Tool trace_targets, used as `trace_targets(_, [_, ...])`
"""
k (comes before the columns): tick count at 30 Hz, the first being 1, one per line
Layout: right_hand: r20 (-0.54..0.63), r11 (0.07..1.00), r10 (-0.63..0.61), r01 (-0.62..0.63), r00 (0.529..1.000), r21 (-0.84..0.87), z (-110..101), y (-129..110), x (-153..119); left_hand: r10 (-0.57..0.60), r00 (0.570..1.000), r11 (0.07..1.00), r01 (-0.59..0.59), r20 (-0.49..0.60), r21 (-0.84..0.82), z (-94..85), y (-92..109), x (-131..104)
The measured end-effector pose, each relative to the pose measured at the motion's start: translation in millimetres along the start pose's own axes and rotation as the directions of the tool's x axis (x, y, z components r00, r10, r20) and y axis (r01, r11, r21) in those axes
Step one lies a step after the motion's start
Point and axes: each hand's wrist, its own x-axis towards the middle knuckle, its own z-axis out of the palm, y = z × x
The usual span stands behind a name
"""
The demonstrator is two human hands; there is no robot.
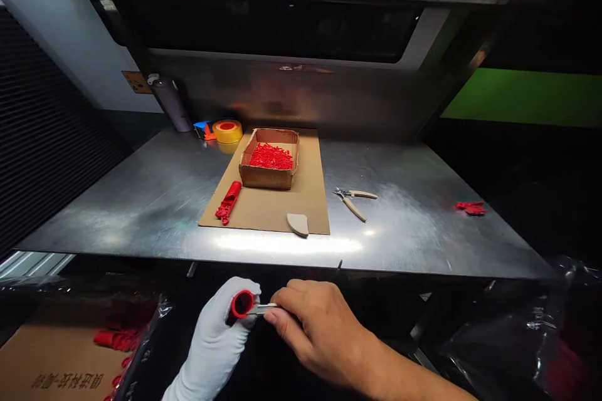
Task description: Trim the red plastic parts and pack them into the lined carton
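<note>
Gloved left hand grips red tube, mouth toward camera, before the bench. Bare right hand pinches a thin metal tool, probably a blade, at the rim — exact contact unclear. Judgement: shallow angle, light strokes, gloved fingers clear. Beyond: second red part — then carton of red bits.

The round, hollow plastic tube is bright red, the cloth-gloved left hand plain white. Slim plastic bits share that red; their rectangular cardboard box is brown, the round tape roll yellow.
</note>
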Motion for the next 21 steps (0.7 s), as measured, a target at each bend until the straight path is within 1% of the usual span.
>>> trace_targets(2, [0.027,0.996,0.006,-0.009,1.0,0.092,-2,-1,0,-0.017,1.0,1.0,0.016,-0.016,-0.018,-0.4,-1,0])
trace_targets(4, [0.026,0.986,0.02,-0.024,0.999,0.165,-4,-1,1,-0.053,0.999,0.998,0.053,0.001,-0.033,-0.5,0,-1])
trace_targets(8, [-0.065,0.967,0.058,-0.04,0.996,0.25,1,1,4,-0.124,0.991,0.989,0.128,0.059,-0.074,0.6,5,0])
trace_targets(11, [-0.168,0.943,0.001,0.055,0.986,0.33,11,0,7,-0.125,0.99,0.985,0.131,0.06,-0.109,2.4,7,0])
trace_targets(13, [-0.219,0.928,-0.042,0.119,0.975,0.354,18,-1,10,-0.124,0.989,0.983,0.133,0.075,-0.13,3.8,8,1])
trace_targets(17, [-0.236,0.905,-0.08,0.17,0.968,0.389,30,-3,12,-0.12,0.988,0.98,0.134,0.101,-0.146,6.8,12,3])
trace_targets(21, [-0.28,0.885,-0.064,0.185,0.958,0.428,35,-3,13,-0.123,0.984,0.984,0.137,0.131,-0.11,9.1,13,3])
